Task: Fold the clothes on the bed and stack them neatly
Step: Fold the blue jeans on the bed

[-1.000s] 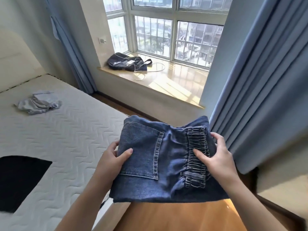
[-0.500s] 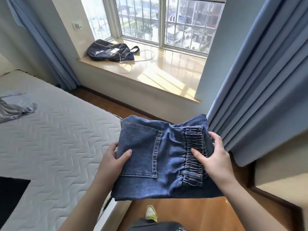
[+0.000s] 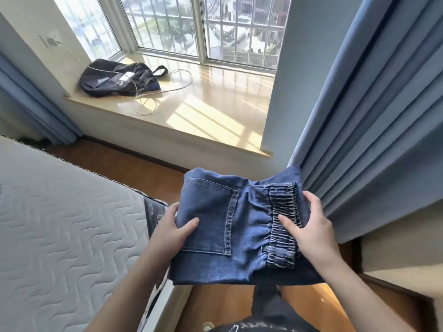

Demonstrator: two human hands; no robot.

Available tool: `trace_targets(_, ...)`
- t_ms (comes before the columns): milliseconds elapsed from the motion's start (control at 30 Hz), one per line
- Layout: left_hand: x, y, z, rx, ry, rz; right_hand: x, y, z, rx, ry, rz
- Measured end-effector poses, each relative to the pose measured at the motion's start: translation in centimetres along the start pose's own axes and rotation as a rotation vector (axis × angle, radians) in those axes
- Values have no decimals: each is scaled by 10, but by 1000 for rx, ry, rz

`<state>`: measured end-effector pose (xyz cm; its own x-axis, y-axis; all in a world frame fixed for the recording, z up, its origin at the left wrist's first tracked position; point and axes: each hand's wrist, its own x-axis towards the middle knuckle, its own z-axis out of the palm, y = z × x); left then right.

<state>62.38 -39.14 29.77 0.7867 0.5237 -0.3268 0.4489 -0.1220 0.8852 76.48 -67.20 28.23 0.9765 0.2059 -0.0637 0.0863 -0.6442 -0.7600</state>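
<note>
**Folded denim garment held in both hands beside the bed**

Left hand (image 3: 171, 227): the thumb lies on top of the folded jeans (image 3: 236, 230), on the back pocket (image 3: 207, 218); the remaining fingers pass under the left edge of the fabric. The hand grips the bundle from the left side.

Right hand (image 3: 310, 233): the thumb presses on the gathered elastic waistband (image 3: 284, 220); the fingers curl round the right edge of the bundle. The hand grips the garment at the waistband end.

The jeans are folded into a compact, roughly rectangular packet. The packet is held in the air in front of the person, pocket side up, above the wooden floor (image 3: 223, 305). It is off the bed, to the right of the mattress (image 3: 62, 224) corner.

The mattress has a white quilted surface and fills the lower left of the view. A blue curtain (image 3: 374, 111) hangs just beyond the right hand. Further out, a dark bag (image 3: 117, 80) with a white cable (image 3: 167, 89) lies on the sunlit window ledge (image 3: 206, 116), below the barred window (image 3: 203, 25).
</note>
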Motion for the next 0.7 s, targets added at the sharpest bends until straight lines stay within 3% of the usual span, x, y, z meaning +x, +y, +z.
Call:
trace_targets(333,83,60,52,-46,168,-53,160,-4,-5,1,-178,-63)
trace_targets(700,144,39,-20,-209,423,-192,266,-92,98,6,-443,-281)
